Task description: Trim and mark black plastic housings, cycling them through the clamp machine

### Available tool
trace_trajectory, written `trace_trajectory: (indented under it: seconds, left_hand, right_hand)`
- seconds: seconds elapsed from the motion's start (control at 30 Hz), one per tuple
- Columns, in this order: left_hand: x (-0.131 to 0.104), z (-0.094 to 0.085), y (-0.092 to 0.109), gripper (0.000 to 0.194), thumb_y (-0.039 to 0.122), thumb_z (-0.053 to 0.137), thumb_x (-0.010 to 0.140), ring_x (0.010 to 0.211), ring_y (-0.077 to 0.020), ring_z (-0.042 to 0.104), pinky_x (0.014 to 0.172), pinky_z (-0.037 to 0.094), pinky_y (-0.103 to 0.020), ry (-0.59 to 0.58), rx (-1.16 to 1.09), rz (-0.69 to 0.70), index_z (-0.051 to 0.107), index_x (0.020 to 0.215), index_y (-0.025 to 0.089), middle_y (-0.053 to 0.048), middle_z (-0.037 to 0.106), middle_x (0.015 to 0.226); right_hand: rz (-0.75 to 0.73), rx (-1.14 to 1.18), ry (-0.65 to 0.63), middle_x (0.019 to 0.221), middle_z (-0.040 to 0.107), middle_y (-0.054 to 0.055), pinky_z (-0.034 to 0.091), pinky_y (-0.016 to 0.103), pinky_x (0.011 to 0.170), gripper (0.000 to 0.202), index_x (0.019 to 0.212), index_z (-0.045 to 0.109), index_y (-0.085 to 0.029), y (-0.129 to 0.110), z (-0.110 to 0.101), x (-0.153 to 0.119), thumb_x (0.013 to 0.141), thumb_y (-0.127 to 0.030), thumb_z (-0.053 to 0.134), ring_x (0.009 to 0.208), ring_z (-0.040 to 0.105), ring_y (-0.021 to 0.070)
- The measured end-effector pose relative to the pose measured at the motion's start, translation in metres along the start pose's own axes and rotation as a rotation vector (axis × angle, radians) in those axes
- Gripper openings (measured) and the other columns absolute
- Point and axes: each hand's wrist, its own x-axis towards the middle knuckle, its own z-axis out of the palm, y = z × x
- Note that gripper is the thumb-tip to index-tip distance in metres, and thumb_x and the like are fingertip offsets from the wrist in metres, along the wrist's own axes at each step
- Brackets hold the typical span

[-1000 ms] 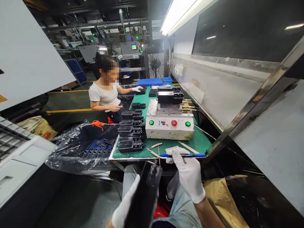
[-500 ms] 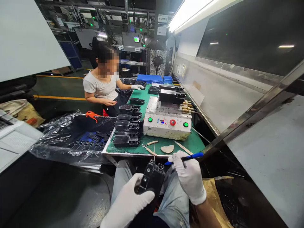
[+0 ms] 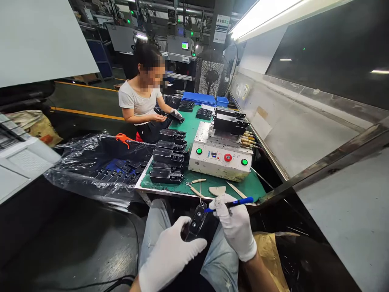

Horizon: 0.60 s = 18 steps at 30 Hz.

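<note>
My left hand [image 3: 174,251], in a white glove, is wrapped round a black plastic housing [image 3: 198,221] above my lap. Several round holes show along the housing's upper face; its lower part is hidden by the glove. My right hand [image 3: 235,227], gloved too, pinches a blue marker pen [image 3: 240,202]. The pen's tip end meets or nearly meets the housing's upper right edge; contact is hard to make out. Just beyond my hands, on the green-topped table [image 3: 179,190], lie nippers [image 3: 196,187] with tan handles and a pale half-round piece [image 3: 217,190].
A white machine [image 3: 220,160] with green and red buttons stands on the table, black housings on top. More black housings [image 3: 167,172] line the left edge. A co-worker [image 3: 141,97] sits at the far left. A plastic-lined bin [image 3: 115,172] holds dark parts; an orange air gun [image 3: 124,140] lies there.
The housing has turned and tilted in my left hand, and the pen has come to its edge. My view has shifted a little. The co-worker's gloved hand has drawn nearer with a black part.
</note>
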Motion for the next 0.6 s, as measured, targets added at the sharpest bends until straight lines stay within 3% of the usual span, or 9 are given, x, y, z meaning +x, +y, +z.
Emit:
trace_trajectory:
  seconds: [0.23,0.4,0.6]
  left_hand:
    - [0.001,-0.007,0.002,0.034,0.042,0.07,0.072,0.089,-0.0246,0.07,0.079,0.047,-0.035,0.007,0.04,-0.004,0.067,0.104,0.029,0.0,0.079,0.093]
    - [0.003,-0.009,0.002,0.031,0.043,0.069,0.072,0.083,-0.0225,0.069,0.074,0.046,-0.032,0.001,0.084,0.012,0.066,0.1,0.029,0.001,0.077,0.087]
    - [0.008,-0.011,-0.006,0.036,0.058,0.068,0.076,0.085,-0.0236,0.07,0.072,0.043,-0.032,-0.005,0.127,0.093,0.064,0.096,0.029,0.0,0.077,0.088]
  right_hand:
    - [-0.167,-0.124,-0.047,0.08,0.073,0.005,0.055,0.033,0.071,0.02,0.083,0.069,-0.02,0.001,0.01,-0.002,0.099,-0.026,0.059,0.075,0.069,0.0197]
    - [-0.129,0.05,-0.107,0.081,0.07,0.003,0.053,0.032,0.072,0.017,0.088,0.068,-0.022,0.0,0.01,-0.009,0.101,-0.024,0.057,0.076,0.066,0.0176]
    - [-0.274,-0.055,-0.209,0.079,0.068,0.002,0.046,0.034,0.071,0.011,0.087,0.064,-0.022,-0.002,0.015,-0.013,0.097,-0.02,0.061,0.075,0.061,0.0189]
